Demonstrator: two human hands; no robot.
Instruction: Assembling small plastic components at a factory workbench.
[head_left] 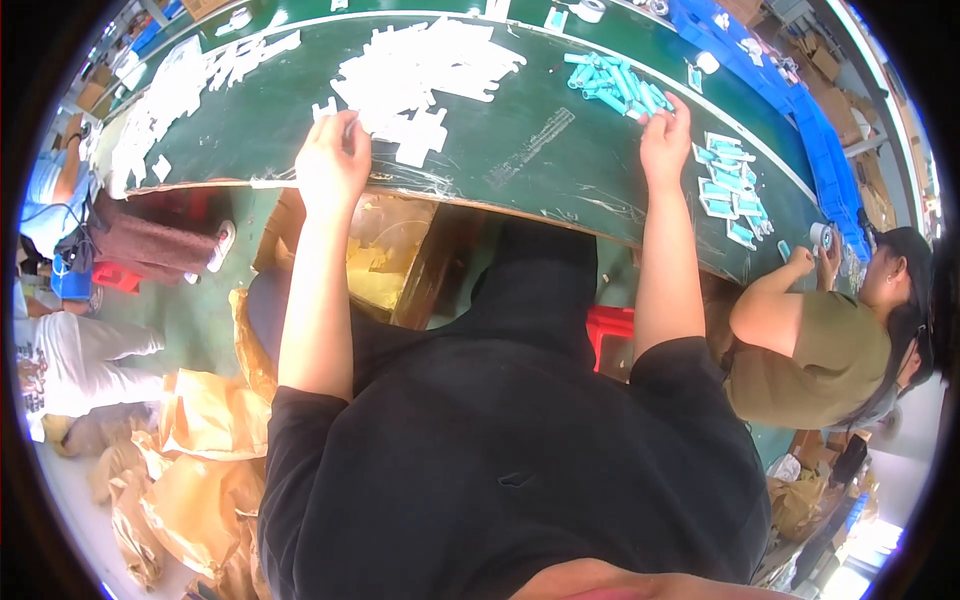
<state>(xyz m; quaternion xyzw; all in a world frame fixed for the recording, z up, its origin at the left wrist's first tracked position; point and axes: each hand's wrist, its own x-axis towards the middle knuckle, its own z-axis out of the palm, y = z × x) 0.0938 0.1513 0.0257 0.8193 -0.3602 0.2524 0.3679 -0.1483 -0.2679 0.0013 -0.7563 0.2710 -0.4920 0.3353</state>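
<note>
My left hand (335,160) is closed, its fingers curled in, at the near edge of the table. A small white plastic piece (324,107) with prongs stands out past its fingers. Just beyond and to the right spreads a heap of flat white plastic pieces (420,75). My right hand (666,148) reaches to the near right edge of a pile of teal cylinders (610,80) that look like battery cells. Its fingers are bent but apart, touching or almost touching the pile; no cylinder shows clearly between them. To its right lie several white pieces with teal cylinders in them (728,185).
The green table (540,190) curves ahead of me. More white pieces (165,110) cover its left end. A blue bin row (800,110) runs along the far right. At the right a co-worker (815,350) holds a tape roll (822,236). A carton (385,245) stands under the table.
</note>
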